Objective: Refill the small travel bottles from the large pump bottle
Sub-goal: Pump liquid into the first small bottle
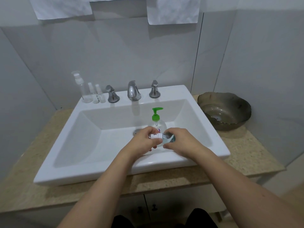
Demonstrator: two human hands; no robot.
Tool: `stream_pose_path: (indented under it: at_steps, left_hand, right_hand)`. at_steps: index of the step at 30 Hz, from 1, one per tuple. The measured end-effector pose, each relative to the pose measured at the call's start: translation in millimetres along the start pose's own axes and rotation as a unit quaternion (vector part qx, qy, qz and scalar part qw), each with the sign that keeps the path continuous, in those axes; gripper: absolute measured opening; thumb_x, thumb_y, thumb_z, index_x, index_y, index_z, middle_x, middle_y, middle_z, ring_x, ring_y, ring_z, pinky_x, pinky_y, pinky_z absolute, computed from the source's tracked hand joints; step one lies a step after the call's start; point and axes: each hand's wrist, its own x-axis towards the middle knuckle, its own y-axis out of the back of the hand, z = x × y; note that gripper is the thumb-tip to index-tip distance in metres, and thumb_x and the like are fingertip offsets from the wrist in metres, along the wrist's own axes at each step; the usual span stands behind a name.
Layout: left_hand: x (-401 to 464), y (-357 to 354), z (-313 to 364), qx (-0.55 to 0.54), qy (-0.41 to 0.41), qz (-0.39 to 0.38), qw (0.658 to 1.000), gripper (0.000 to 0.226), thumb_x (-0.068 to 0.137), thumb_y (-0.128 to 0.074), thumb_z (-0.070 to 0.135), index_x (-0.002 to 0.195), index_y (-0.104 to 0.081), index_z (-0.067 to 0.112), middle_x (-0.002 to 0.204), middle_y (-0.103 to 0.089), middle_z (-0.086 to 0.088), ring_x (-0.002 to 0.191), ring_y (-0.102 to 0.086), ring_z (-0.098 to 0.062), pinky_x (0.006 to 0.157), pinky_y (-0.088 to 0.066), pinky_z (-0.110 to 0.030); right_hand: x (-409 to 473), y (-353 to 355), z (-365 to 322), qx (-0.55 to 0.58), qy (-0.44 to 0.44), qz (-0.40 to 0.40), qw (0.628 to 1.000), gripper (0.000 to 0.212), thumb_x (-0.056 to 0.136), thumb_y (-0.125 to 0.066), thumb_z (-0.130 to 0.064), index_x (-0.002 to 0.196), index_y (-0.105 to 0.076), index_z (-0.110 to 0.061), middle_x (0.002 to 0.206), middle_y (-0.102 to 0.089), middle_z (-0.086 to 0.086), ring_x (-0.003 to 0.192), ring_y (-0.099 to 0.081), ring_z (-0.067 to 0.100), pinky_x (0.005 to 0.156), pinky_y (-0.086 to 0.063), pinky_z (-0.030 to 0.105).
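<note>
While the right hand point(178, 141) grips a small clear travel bottle of bluish liquid point(167, 139) sideways over the white sink point(115, 170), the left hand's fingers point(152, 131) pinch its white cap point(155, 136), apparently mid-twist; whether on or off cannot be told, and the next pump from the green-topped clear pump bottle point(156, 120) just beyond would need it upright and open.

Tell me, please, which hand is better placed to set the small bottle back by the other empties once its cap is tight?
Probably the left. The left hand pinches the white cap, nearer the empty bottles at the sink's back left; the right hand grips the small bottle.
</note>
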Motion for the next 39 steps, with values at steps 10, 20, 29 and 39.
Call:
stream_pose_path:
  at_steps: [10, 20, 29, 39]
  left_hand:
    - [-5, 2, 11, -0.029, 0.053, -0.033, 0.998, 0.042, 0.097, -0.051, 0.044, 0.08, -0.059, 0.006, 0.06, -0.059, -0.007, 0.048, -0.048, -0.017, 0.047, -0.039, -0.024]
    - [-4, 4, 7, -0.063, -0.001, 0.007, 0.998, 0.042, 0.077, -0.072, 0.027, 0.115, -0.054, 0.023, 0.092, -0.059, -0.002, 0.072, -0.06, -0.015, 0.062, -0.043, -0.03]
    - [-10, 0, 10, -0.011, -0.011, -0.017, 1.0, 0.027, 0.083, -0.071, 0.024, 0.105, -0.055, 0.024, 0.082, -0.058, -0.007, 0.063, -0.054, -0.017, 0.057, -0.044, -0.023]
    - [-10, 0, 15, -0.007, 0.036, 0.008, 0.999, 0.047, 0.094, -0.054, 0.046, 0.076, -0.062, 0.004, 0.054, -0.057, -0.008, 0.053, -0.05, -0.018, 0.055, -0.04, -0.027]
  right_hand:
    - [-5, 0, -2, 0.025, 0.025, 0.02, 0.999, 0.034, 0.078, -0.074, -0.014, 0.104, -0.056, -0.027, 0.102, -0.055, -0.012, 0.085, -0.057, 0.006, 0.072, -0.043, 0.019]
    - [-2, 0, -1, 0.031, 0.015, 0.02, 0.999, 0.034, 0.077, -0.075, -0.016, 0.103, -0.057, -0.028, 0.104, -0.057, -0.011, 0.086, -0.059, 0.009, 0.077, -0.048, 0.024]
    - [-3, 0, 0, 0.032, 0.018, 0.029, 0.999, 0.033, 0.079, -0.073, -0.017, 0.105, -0.056, -0.026, 0.102, -0.056, -0.011, 0.084, -0.059, 0.007, 0.077, -0.049, 0.025]
    - [-4, 0, 0, 0.022, 0.021, 0.035, 0.999, 0.03, 0.081, -0.07, -0.015, 0.104, -0.055, -0.025, 0.103, -0.055, -0.009, 0.087, -0.058, 0.011, 0.077, -0.048, 0.027]
